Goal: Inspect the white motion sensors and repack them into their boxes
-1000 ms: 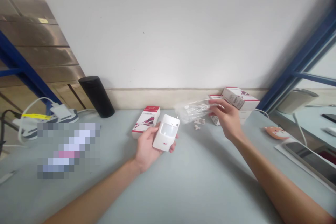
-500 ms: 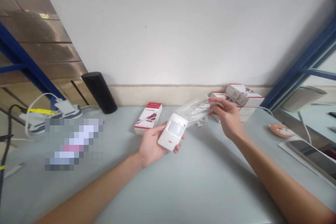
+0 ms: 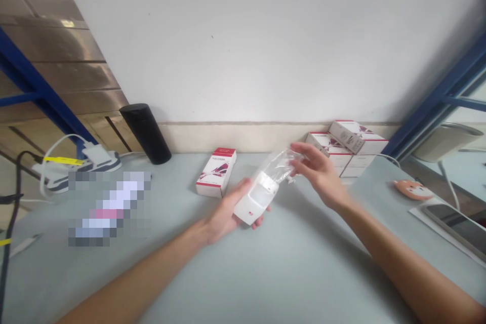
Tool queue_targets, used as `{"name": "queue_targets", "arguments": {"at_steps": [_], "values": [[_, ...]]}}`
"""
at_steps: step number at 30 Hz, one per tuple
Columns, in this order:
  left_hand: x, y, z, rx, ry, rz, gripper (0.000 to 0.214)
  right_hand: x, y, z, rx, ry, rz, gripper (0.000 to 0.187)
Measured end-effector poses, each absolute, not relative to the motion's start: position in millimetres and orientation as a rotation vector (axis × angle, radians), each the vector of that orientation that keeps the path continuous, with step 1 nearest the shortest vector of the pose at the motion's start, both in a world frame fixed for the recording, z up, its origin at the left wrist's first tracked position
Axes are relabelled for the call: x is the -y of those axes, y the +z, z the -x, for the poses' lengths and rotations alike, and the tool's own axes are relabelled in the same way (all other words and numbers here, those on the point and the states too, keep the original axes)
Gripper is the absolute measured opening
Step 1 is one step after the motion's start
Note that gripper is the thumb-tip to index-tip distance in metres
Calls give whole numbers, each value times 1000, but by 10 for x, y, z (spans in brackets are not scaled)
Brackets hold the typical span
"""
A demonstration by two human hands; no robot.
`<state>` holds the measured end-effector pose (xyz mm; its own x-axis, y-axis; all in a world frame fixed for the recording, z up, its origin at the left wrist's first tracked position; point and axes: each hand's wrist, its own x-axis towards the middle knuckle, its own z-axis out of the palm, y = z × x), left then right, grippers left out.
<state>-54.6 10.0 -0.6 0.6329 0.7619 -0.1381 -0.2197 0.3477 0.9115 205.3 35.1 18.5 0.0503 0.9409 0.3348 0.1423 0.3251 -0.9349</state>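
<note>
Bag of crinkled clear plastic is pinched by the right hand at the smooth, oblong white device's far end; the device is gripped by the left hand.

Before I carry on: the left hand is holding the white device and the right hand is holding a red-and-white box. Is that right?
Not quite: the head view shows the right hand holding a clear bag. The left hand is holding the white device, as you say.
</note>
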Motion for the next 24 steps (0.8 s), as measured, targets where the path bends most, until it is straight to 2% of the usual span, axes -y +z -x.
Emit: {"name": "queue_targets", "arguments": {"at_steps": [2, 4, 8, 13, 17, 24], "values": [[-73, 8, 530, -650, 742, -1048, 43, -290, 159, -1949, 1353, 889, 1081, 74], [-51, 20, 517, -653, 815, -1043, 38, -218, 123, -1832, 1365, 1041, 1078, 83], [-57, 13, 515, -688, 879, -1081, 37, -97, 59, -1635, 1565, 1359, 945, 62], [-167, -58, 519, -761, 974, -1371, 41, -75, 57, -1598, 1654, 1044, 1029, 40], [-242, -166, 517, -790, 1038, -1594, 39, -121, 86, -1689, 1799, 852, 1103, 36], [-268, -155, 610, -934, 913, -1924, 32, -159, 192, -1895, 2149, 1017, 1087, 37]]}}
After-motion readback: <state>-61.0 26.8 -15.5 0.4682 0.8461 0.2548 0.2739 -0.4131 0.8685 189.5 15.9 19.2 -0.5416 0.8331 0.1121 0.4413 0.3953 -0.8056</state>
